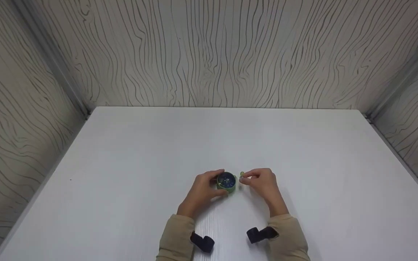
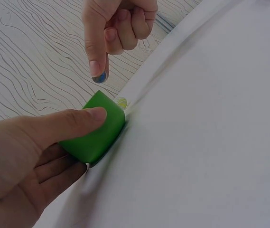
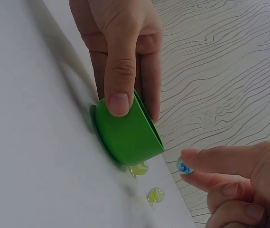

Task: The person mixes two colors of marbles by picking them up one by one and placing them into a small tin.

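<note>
My left hand (image 1: 203, 188) grips a small green cup (image 3: 127, 137) by its sides, thumb on the near side and fingers round the far side. The cup stands on the table, its dark mouth facing up, with small shiny bits showing inside. Just right of the cup, my right hand (image 1: 263, 183) pinches a clear marble with blue inside (image 3: 184, 165) between thumb and index finger. That marble is beside the rim, apart from the cup. Two clear-yellow marbles lie on the table by the cup: one close against it (image 3: 140, 168), another a little apart (image 3: 156, 194).
The white table (image 1: 122, 152) spreads around both hands. Panels with a wood-grain line pattern (image 1: 209, 54) stand behind it and at both sides. Each sleeve carries a black wrist mount, the left one (image 1: 203, 243) and the right one (image 1: 259, 235).
</note>
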The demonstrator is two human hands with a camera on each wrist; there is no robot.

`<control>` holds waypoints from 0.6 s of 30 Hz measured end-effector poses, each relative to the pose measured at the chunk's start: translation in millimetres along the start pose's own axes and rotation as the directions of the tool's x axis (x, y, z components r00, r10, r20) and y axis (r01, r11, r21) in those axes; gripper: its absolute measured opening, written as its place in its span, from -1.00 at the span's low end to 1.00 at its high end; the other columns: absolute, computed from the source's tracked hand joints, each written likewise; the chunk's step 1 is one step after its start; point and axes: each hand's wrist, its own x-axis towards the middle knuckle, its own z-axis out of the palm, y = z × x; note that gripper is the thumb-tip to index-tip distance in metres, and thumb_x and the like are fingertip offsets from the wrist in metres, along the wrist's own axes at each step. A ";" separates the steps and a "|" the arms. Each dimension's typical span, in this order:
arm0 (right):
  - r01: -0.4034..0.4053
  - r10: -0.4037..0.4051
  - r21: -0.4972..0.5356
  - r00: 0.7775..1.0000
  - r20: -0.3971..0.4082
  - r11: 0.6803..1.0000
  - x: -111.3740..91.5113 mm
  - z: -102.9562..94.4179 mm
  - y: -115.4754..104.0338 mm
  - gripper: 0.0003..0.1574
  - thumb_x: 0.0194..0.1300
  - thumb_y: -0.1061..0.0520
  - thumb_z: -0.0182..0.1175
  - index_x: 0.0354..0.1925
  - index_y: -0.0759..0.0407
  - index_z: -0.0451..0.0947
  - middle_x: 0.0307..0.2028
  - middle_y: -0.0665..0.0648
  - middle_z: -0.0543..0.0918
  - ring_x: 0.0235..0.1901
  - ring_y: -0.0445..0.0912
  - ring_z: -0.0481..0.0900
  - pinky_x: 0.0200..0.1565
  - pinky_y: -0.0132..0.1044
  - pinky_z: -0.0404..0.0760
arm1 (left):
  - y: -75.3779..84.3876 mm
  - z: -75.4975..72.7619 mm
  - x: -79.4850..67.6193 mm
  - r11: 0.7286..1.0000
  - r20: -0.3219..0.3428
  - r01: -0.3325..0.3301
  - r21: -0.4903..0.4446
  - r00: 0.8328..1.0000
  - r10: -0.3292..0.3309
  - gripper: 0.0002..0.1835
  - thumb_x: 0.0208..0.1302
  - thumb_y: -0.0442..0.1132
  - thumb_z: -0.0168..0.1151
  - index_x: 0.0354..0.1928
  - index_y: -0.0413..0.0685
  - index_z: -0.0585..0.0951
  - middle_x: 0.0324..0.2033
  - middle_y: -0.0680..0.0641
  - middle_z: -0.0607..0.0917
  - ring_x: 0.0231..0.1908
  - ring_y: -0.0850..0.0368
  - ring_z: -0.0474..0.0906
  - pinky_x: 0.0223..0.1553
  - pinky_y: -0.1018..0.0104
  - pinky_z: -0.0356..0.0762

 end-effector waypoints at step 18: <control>0.001 -0.002 0.035 1.000 0.004 0.999 -5.0 2.5 -7.9 -0.78 0.02 0.20 0.41 -0.30 0.28 0.74 -0.69 -0.09 0.34 -0.57 -0.20 0.25 -0.55 -0.46 0.20 | -0.3 -0.3 -0.6 1.000 -0.002 -0.007 0.001 1.000 0.007 -0.31 0.03 -0.31 0.45 0.26 -0.20 0.46 0.18 -0.22 0.60 0.22 -0.08 0.54 0.34 0.10 0.46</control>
